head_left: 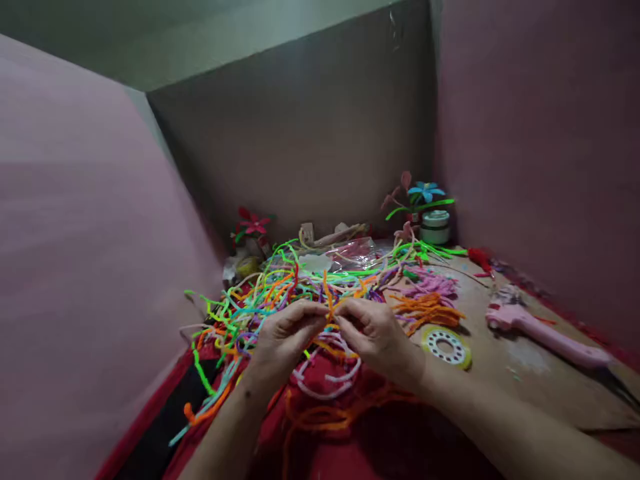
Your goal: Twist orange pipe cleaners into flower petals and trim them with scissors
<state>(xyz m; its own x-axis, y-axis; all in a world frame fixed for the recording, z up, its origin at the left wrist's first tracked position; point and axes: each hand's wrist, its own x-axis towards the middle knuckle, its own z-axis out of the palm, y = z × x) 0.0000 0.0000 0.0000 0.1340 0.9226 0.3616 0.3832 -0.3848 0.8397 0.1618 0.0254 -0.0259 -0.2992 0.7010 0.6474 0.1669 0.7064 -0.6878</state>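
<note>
Near the right edge of your board (475, 313) lies the glue gun (545, 335), with the tape roll (434, 343) to its left. Farther left, pipe cleaners (273, 293) sprawl; behind, a jar (435, 230) stands toward the far right corner.

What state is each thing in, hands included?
Orange pipe cleaner: held, end pointing up
Left hand: pinched on it
Right hand: pinched on it
Loose pipe cleaners: tangled heap
Orange bundle: laid together
Roll: lying flat
Pink tool: lying down
Blue flower: petals spread
Red flower: petals spread
</note>
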